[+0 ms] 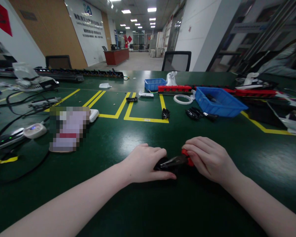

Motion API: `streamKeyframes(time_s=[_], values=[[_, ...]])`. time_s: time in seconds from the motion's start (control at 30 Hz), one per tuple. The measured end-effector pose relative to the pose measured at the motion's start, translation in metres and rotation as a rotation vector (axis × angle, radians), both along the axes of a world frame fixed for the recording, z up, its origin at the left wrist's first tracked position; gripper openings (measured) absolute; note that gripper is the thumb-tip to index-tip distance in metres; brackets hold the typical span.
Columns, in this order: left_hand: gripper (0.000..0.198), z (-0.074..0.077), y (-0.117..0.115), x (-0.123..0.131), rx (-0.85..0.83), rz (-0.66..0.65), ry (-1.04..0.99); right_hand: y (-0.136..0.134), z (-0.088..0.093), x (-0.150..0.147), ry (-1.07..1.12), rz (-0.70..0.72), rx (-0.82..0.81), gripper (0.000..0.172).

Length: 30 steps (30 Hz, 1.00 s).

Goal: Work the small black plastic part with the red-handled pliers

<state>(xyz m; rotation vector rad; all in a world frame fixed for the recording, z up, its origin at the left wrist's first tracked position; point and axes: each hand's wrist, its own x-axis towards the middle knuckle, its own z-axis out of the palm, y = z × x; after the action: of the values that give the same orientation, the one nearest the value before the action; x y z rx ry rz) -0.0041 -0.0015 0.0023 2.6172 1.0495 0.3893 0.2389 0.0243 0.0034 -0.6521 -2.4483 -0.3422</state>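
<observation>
Between my two hands, low over the table, is a glossy black plastic-wrapped bundle (172,162). My left hand (148,162) is closed around its left end, with the thumb lying along the near side. At its right end, a red piece (188,158) shows against the black. My right hand (207,158) pinches this red piece between thumb and fingers, which hide most of it. The red piece touches the black bundle; whether they are joined I cannot tell.
Ahead on the green table (108,131) stand a blue bin (219,102) and a smaller blue bin (155,84). Black wrapped bundles (196,113), a tape roll (183,99) and red strips (175,89) lie nearby. At left are a phone (70,130) and cables. A person (286,59) sits far right.
</observation>
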Motion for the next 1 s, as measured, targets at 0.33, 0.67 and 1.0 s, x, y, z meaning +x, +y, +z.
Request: streamKeyframes(time_s=[0.33, 0.67, 1.0], values=[[0.043, -0.0011, -0.0009, 0.0, 0.014, 0.006, 0.002, -0.0002, 0.0001, 0.0003, -0.017, -0.014, 0.006, 0.017], [0.04, -0.0028, -0.0002, -0.0004, 0.008, 0.002, -0.026, 0.0003, 0.0009, 0.002, -0.009, -0.005, 0.02, 0.016], [0.04, -0.0043, 0.0004, -0.0004, 0.013, -0.004, -0.043, -0.0016, 0.0019, -0.0015, -0.002, -0.008, 0.004, 0.018]])
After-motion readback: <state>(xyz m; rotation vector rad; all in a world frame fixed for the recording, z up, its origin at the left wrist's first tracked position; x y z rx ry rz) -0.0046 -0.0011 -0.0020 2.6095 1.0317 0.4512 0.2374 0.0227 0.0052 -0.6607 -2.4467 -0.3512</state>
